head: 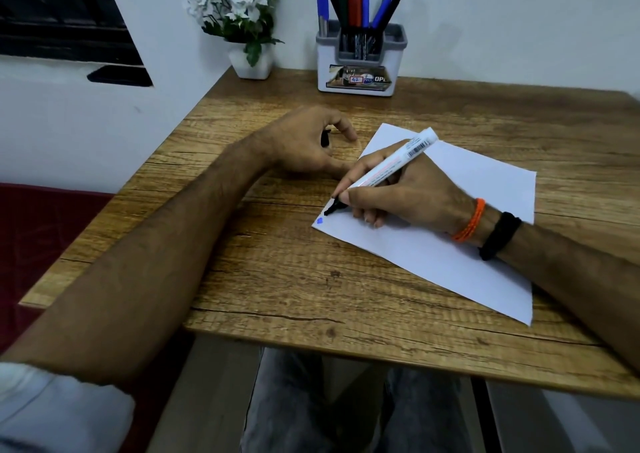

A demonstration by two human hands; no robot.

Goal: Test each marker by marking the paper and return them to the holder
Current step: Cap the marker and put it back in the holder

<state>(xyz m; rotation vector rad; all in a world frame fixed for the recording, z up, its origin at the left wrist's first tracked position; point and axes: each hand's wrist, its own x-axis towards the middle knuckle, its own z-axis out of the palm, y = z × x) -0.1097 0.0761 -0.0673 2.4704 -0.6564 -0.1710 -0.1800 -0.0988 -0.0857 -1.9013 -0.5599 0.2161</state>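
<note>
Marker (pixel 388 167): white barrel, barcode label, black tip, uncapped

**Single head-worn view, looking forward and down**

One wide-angle camera sits at the seated person's head, tilted down over the wooden table (pixel 311 279). Both forearms enter from the near corners, close to the lens. The person's lap shows under the near table edge. The far wall and the marker holder (pixel 360 57) stand at the top of frame. Straight edges bow toward the borders. No second view shares the scene.
</note>
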